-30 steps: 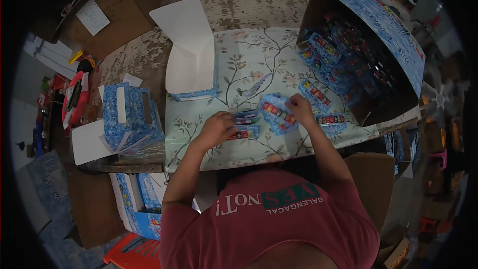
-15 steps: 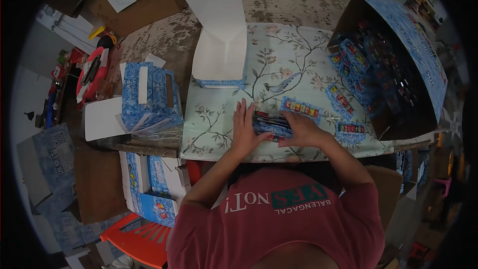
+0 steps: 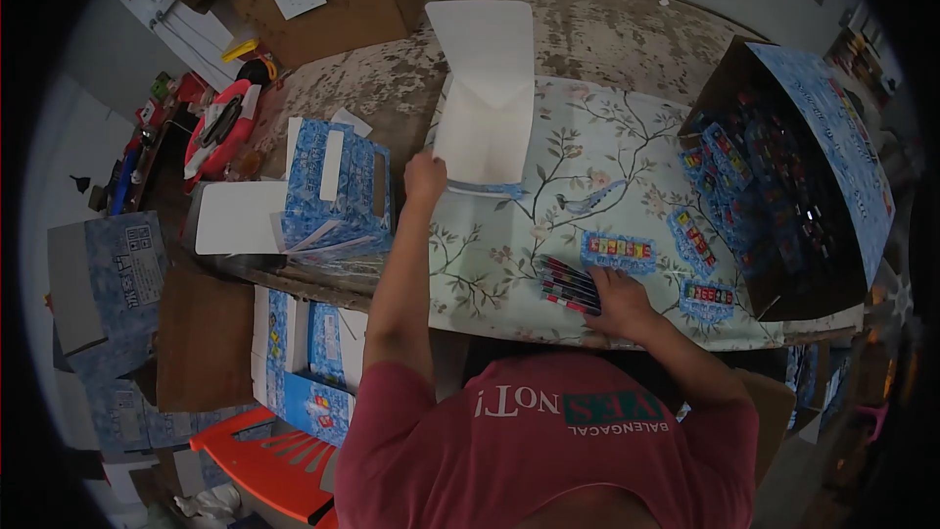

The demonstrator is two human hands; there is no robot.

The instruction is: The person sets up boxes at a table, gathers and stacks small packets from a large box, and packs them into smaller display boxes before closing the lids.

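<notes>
My left hand (image 3: 426,178) is closed at the lower left edge of an open display box (image 3: 485,137), white inside and blue-patterned outside, with its lid standing up. In my right hand (image 3: 622,304) is a stack of thin, flat packets (image 3: 570,286), gripped at its right side near the table's front edge. Their dark and red edges face up. Just beyond the stack lies a loose blue packet (image 3: 619,252) with coloured letters. Two more packets, one tilted (image 3: 693,241) and one lower down (image 3: 707,301), rest to the right.
A large carton (image 3: 822,147) full of similar packets lies on its side at the right. To the left stands a blue-patterned box (image 3: 338,181) with flaps out. Below it is a carton of folded boxes (image 3: 323,358), beside an orange chair (image 3: 259,465). A flowered cloth (image 3: 470,274) covers the table.
My left hand has left the stack and moved up and left to the white box. My right hand now holds the stack alone, turned on its side. The camera view has shifted.
</notes>
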